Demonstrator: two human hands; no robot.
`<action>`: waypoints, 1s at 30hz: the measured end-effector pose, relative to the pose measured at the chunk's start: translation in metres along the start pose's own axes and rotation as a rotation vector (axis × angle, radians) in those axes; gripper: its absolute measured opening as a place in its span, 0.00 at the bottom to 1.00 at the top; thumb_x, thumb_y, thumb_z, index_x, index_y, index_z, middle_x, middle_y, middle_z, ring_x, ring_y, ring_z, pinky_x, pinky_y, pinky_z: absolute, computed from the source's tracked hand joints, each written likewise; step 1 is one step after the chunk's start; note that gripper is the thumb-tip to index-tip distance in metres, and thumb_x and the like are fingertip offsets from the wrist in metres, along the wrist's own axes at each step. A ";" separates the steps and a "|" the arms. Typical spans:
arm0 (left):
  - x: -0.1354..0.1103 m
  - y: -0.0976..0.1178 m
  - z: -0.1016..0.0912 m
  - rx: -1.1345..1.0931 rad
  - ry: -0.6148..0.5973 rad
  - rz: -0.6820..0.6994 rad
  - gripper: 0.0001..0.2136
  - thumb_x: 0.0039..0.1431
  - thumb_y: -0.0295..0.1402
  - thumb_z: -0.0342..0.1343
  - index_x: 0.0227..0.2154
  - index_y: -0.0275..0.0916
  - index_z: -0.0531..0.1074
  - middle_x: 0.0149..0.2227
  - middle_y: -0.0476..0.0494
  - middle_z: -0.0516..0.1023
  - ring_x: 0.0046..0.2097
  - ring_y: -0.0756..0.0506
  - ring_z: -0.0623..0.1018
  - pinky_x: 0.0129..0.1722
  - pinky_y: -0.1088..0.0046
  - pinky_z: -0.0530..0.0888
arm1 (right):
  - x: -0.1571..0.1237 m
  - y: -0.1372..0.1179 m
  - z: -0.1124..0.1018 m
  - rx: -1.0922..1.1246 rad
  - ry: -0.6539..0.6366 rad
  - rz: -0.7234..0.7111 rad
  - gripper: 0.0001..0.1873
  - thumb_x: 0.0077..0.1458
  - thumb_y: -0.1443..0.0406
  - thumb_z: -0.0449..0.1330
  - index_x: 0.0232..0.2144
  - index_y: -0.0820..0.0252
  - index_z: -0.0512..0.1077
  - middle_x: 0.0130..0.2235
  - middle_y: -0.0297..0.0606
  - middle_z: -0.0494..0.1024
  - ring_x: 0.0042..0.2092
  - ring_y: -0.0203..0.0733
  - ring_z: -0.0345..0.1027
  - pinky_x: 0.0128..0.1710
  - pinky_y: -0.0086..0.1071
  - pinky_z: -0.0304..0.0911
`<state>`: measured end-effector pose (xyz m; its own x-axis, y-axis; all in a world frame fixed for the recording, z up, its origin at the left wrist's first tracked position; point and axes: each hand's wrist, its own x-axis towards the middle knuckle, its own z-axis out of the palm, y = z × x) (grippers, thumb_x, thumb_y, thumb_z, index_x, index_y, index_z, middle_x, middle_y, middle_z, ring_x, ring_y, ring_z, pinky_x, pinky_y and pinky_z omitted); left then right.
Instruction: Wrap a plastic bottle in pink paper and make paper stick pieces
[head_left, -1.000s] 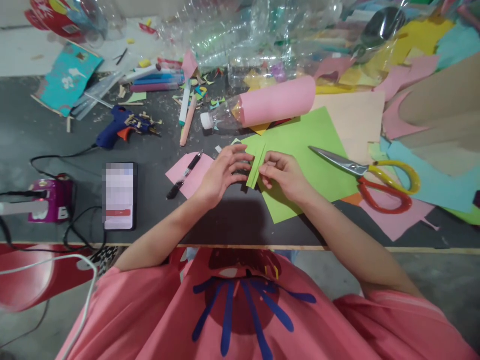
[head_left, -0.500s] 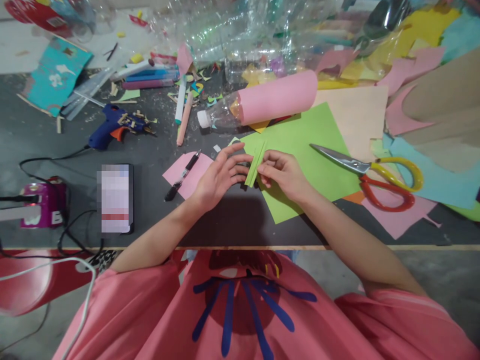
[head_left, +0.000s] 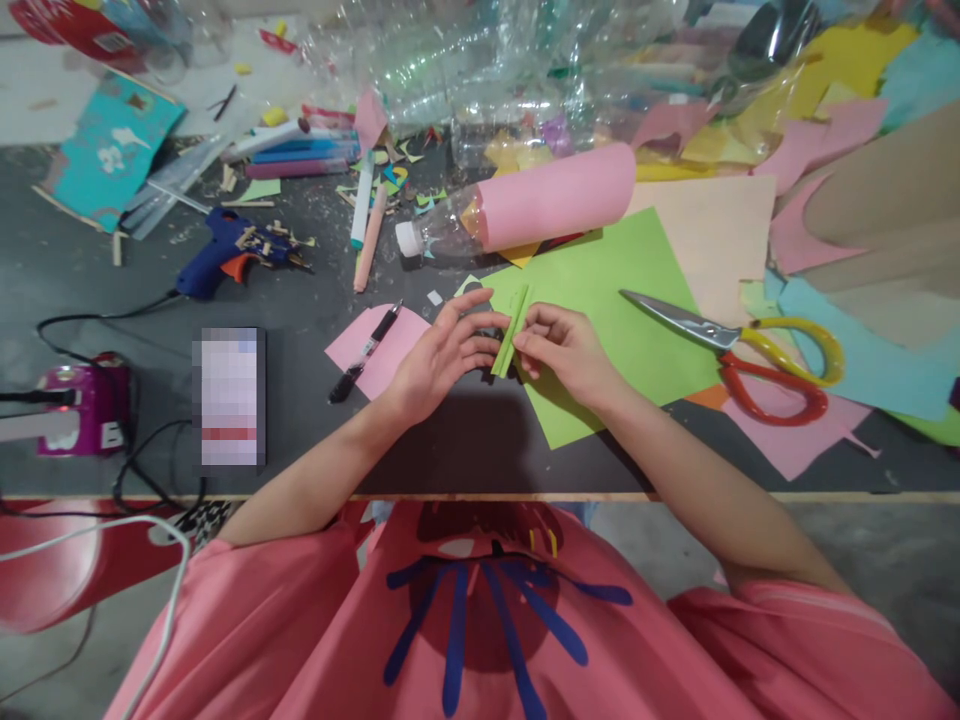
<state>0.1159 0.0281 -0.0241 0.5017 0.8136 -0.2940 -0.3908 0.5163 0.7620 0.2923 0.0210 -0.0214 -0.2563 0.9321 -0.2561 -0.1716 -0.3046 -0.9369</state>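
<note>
A narrow folded strip of green paper (head_left: 511,335) stands slantwise between my hands. My right hand (head_left: 564,345) pinches it from the right with thumb and fingers. My left hand (head_left: 448,352) is on its left side, fingers stretched and apart, the tips at or very near the strip; whether they press on it I cannot tell. Beneath my right hand lies a large green paper sheet (head_left: 637,310). By my left wrist, a black pen (head_left: 373,345) rests on a pink paper piece (head_left: 401,350).
Scissors (head_left: 780,355) lie open on the right. Behind my hands is a plastic bottle wrapped in pink paper (head_left: 559,195). To the left are a blue glue gun (head_left: 225,250), a phone (head_left: 231,400) and a corded purple box (head_left: 86,410). Clear bottles (head_left: 420,60) crowd the back.
The green strip has tilted slightly and looks narrower from here. Both hands stay almost in the same place, with only a small shift of the fingers.
</note>
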 end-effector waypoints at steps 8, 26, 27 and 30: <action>0.001 0.000 -0.003 0.037 -0.005 0.005 0.23 0.56 0.53 0.55 0.49 0.45 0.69 0.45 0.46 0.77 0.40 0.48 0.78 0.41 0.71 0.74 | -0.001 -0.001 0.002 0.046 0.047 0.059 0.22 0.39 0.53 0.72 0.22 0.59 0.65 0.15 0.24 0.68 0.16 0.26 0.59 0.16 0.23 0.57; 0.000 0.002 -0.002 0.148 0.036 0.097 0.19 0.51 0.48 0.63 0.40 0.41 0.72 0.39 0.45 0.78 0.37 0.49 0.77 0.40 0.71 0.73 | -0.001 -0.001 0.005 0.207 0.062 0.016 0.24 0.36 0.51 0.73 0.22 0.59 0.66 0.17 0.26 0.73 0.17 0.29 0.65 0.19 0.25 0.64; 0.000 0.001 -0.002 0.210 0.043 0.111 0.19 0.49 0.46 0.65 0.39 0.40 0.72 0.37 0.45 0.78 0.37 0.49 0.77 0.40 0.72 0.72 | -0.002 -0.001 0.005 0.209 0.066 0.001 0.23 0.36 0.51 0.72 0.23 0.58 0.66 0.17 0.26 0.74 0.17 0.29 0.65 0.20 0.25 0.65; -0.003 -0.002 0.000 0.426 0.034 0.158 0.18 0.44 0.43 0.69 0.36 0.39 0.73 0.35 0.47 0.77 0.37 0.49 0.75 0.42 0.71 0.71 | -0.003 -0.001 0.007 0.242 0.083 -0.034 0.22 0.36 0.52 0.73 0.25 0.58 0.68 0.18 0.26 0.75 0.18 0.30 0.67 0.21 0.26 0.67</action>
<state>0.1148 0.0246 -0.0246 0.4335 0.8853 -0.1685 -0.1048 0.2352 0.9663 0.2868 0.0175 -0.0183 -0.1691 0.9523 -0.2539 -0.4041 -0.3020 -0.8634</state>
